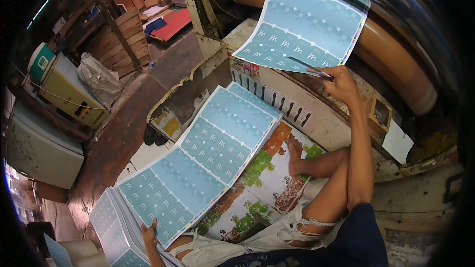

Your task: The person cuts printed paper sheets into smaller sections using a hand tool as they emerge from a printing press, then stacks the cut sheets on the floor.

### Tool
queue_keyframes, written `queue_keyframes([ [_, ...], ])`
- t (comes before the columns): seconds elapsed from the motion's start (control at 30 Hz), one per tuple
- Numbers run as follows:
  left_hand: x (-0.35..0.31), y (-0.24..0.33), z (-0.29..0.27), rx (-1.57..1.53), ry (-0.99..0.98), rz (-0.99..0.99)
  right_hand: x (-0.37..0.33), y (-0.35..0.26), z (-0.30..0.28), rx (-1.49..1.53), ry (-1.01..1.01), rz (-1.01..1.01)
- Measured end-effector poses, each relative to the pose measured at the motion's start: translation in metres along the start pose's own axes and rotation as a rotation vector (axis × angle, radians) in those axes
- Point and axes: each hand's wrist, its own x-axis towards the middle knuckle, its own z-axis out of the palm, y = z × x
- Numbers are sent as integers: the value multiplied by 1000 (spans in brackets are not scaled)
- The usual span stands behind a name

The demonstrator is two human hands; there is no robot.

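Note:
My left hand (150, 235) pinches the near edge of a long printed sheet (198, 168), teal and pale blue with rows of white script marks. This sheet slopes from beside my leg up towards the machine. In my right hand (341, 85) is a slim-bladed cutting tool (322, 72) with a purplish handle; whether it is a knife or scissors I cannot tell. Its dark blade lies over the lower edge of another printed length (307, 24), which hangs from the rollers. Beneath my left hand, a thick stack of similar sheets (110, 222) sits at the lower left.
Large brown rollers (396, 64) stretch across the upper right. A worn, box-like ledge (180, 99) juts out below the machine. My bare foot (294, 155) rests on a patterned printed covering (277, 180). A small wooden box (380, 113) is right of my forearm; cabinets (44, 143) stand at left.

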Motion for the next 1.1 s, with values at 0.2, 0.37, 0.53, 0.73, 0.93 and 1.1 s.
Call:
queue_keyframes([
  [0.2, 52, -46, 64, -5, -146, 187, -4, -27, 19, 78, -88, 108],
  [0.37, 91, -95, 89, -62, -195, 196, -26, -44, 54, 85, -201, 91],
  [0.53, 103, -158, 111, 866, 191, 348, -29, -76, 67, 104, -473, 134],
  [0.73, 34, -137, 181, 1103, -59, -124, -45, -80, 74, 54, -634, 181],
  [0.93, 14, -113, 163, 1120, -34, 85, -25, -87, 63, 59, -702, -206],
  [1.1, -26, -61, 214, 1255, -85, -5, -24, -71, 71, 134, -851, -216],
])
